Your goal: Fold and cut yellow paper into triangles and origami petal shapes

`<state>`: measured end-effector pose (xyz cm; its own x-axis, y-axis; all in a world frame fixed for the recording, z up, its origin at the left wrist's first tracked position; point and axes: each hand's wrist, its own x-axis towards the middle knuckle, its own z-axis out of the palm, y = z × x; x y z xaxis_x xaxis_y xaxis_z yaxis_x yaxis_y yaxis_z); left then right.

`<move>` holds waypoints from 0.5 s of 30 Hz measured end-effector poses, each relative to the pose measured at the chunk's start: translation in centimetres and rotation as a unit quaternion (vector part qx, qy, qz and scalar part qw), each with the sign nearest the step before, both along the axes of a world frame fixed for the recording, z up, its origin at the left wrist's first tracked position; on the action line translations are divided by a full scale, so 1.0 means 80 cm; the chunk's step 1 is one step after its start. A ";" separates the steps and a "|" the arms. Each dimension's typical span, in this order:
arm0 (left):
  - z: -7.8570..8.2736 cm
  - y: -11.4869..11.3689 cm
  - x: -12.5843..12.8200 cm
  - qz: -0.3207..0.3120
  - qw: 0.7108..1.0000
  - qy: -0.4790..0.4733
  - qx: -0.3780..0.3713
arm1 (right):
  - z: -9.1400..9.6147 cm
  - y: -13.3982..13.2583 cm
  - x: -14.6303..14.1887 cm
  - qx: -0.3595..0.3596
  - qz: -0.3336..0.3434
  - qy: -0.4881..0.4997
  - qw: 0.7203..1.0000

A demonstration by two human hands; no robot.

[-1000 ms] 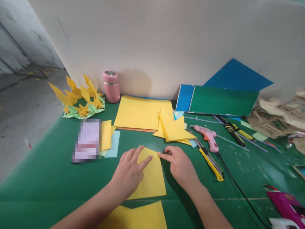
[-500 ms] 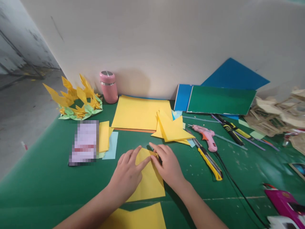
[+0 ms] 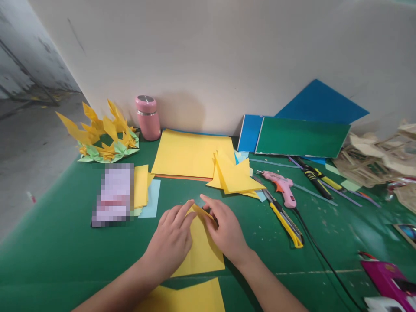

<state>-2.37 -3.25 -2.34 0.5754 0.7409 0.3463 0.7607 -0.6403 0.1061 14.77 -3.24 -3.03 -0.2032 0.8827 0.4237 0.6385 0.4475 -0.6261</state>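
A yellow paper square (image 3: 202,255) lies on the green table (image 3: 58,255) in front of me. My left hand (image 3: 172,240) rests flat on its left part, fingers stretched toward the top edge. My right hand (image 3: 225,229) pinches the paper's upper right corner, which is lifted and turned over toward the left. The fingertips of both hands almost meet at the top of the sheet.
Another yellow sheet (image 3: 191,299) lies at the near edge. A stack of yellow sheets (image 3: 191,154), folded yellow triangles (image 3: 235,177), a pink flask (image 3: 147,118), paper flowers (image 3: 102,136), a yellow utility knife (image 3: 284,219), a pink glue gun (image 3: 282,186) and blue and green boards (image 3: 300,136) surround it.
My right hand has moved left across the top edge, lifting the paper's upper right corner and folding it toward the left hand. The left hand has stayed on the sheet.
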 end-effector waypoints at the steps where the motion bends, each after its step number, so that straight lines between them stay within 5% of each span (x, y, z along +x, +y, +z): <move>1: 0.000 0.000 0.000 -0.002 1.000 -0.003 -0.003 | 0.000 -0.001 0.000 0.015 0.012 -0.011 1.000; 15: -0.002 0.001 -0.002 -0.004 1.000 -0.004 -0.001 | 0.011 -0.007 -0.001 0.005 0.077 -0.033 0.996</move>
